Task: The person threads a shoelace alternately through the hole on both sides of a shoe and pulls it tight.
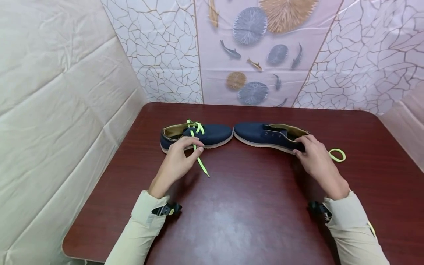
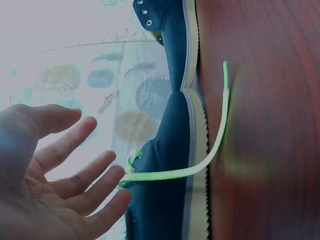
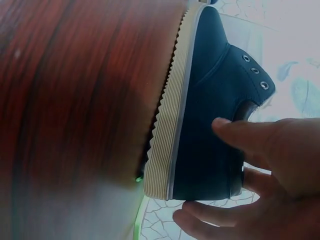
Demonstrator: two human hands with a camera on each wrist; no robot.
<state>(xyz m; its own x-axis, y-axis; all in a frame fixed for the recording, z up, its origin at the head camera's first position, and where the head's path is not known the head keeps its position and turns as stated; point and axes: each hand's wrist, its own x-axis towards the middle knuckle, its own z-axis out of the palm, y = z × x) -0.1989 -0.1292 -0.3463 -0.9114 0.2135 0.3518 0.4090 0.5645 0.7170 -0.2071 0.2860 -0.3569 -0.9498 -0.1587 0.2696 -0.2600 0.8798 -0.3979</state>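
Two navy shoes lie toe to toe on the table. The left shoe [image 1: 216, 133] has a neon-green lace [image 1: 202, 167] threaded through it, one end hanging over its near side onto the table. Close in front of its heel is my left hand [image 1: 179, 158], fingers loosely spread and holding nothing; the lace passes just beyond the fingertips in the left wrist view. My right hand [image 1: 314, 160] grips the right shoe [image 1: 251, 133] at its heel, thumb on the near side wall and fingers at the opening and back. Bare eyelets [image 3: 255, 71] show on this shoe.
A second neon-green lace [image 1: 338, 159] lies looped on the dark red wooden table [image 1: 232, 206], just right of my right hand. Behind stands a patterned wall covering [image 1: 218, 84], and a pale padded panel [image 1: 66, 110] borders the left side.
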